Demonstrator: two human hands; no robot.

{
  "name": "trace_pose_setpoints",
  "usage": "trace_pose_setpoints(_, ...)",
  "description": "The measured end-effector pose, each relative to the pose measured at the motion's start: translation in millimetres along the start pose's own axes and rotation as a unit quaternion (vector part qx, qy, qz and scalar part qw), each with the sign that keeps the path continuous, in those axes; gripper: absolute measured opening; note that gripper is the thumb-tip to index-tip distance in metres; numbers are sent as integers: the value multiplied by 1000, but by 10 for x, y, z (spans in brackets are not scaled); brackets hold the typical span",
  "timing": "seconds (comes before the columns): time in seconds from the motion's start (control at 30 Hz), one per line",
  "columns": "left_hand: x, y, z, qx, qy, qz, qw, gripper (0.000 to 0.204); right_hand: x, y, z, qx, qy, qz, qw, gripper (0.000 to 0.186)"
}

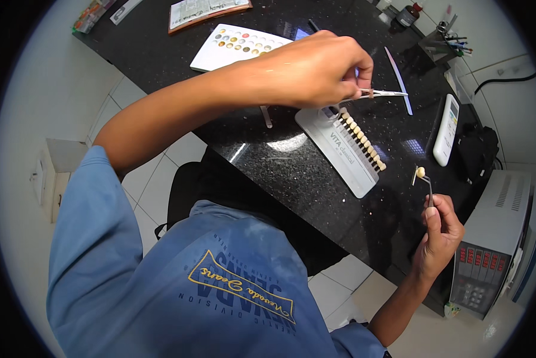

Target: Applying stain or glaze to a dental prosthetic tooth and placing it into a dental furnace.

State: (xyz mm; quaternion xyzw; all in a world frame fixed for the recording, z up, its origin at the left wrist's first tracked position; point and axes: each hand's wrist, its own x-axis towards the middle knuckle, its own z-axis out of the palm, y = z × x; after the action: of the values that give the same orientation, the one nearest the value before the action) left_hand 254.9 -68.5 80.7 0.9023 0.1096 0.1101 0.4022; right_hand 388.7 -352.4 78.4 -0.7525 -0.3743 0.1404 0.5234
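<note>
My left hand reaches across the counter, its fingers closed on scissor-handled metal forceps. Their tips cross over a thin pale stick; whether they touch it I cannot tell. One finger loop hangs over the top of a grey tooth shade guide, which carries a row of tooth-coloured tabs. Lower right, my right hand pinches slim bent metal tweezers upright. A small yellowish tooth crown sits at their tip, with a thin pin beside it.
Behind my left wrist lies a white palette of coloured wells. A white handheld device lies at the right, near a grey machine with a red display. A pen holder and dark bottle stand at the back.
</note>
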Motion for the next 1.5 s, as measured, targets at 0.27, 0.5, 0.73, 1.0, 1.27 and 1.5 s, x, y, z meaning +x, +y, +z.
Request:
trace_pose_setpoints(0.27, 249, -78, 358, 124, 34, 44, 991, 7, -243, 51, -34, 301, 8, 185, 935, 21)
trace_pose_setpoints(0.5, -158, 184, 547, 137, 157, 193, 959, 14, -319, 112, -169, 346, 6, 206, 915, 25)
trace_pose_setpoints(0.73, -870, 271, 867, -5, 56, 73, 996, 16, -379, 99, -189, 332, 7, 199, 922, 22)
trace_pose_setpoints(1.0, -853, 314, 981, 86, 85, 110, 987, 13, -421, 111, -185, 313, 14, 197, 929, 25)
trace_pose_setpoints(1.27, -801, 336, 1098, 190, 88, 194, 959, 9, -465, 94, -146, 303, -2, 189, 934, 26)
trace_pose_setpoints(1.5, -791, 263, 1064, 112, 108, 162, 974, 12, -502, -16, -167, 291, -24, 213, 932, 27)
